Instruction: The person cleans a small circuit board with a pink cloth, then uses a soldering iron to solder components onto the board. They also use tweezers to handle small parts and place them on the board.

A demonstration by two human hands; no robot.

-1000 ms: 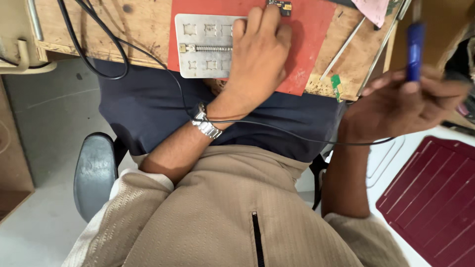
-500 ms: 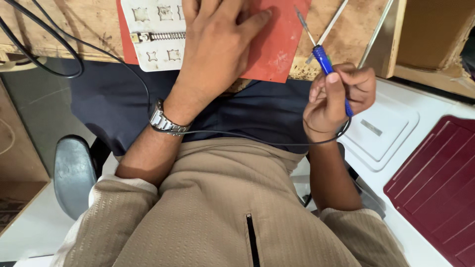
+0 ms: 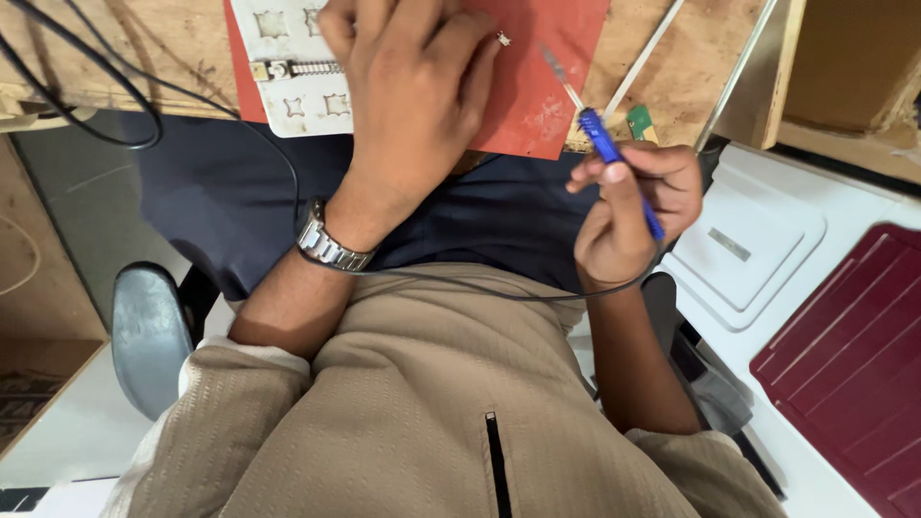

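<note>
My left hand (image 3: 408, 86) lies flat on the white board (image 3: 288, 72) and red mat (image 3: 537, 77) at the counter's near edge. My right hand (image 3: 628, 216) grips the blue-handled tool (image 3: 614, 158), its tip slanting up-left toward a small component (image 3: 502, 39) beside my left fingertips.

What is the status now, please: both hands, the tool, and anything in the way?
Left hand flat on white board and red mat. Right hand holds blue soldering iron, tip over mat. Tiny part near fingertips; cord crosses lap.
</note>
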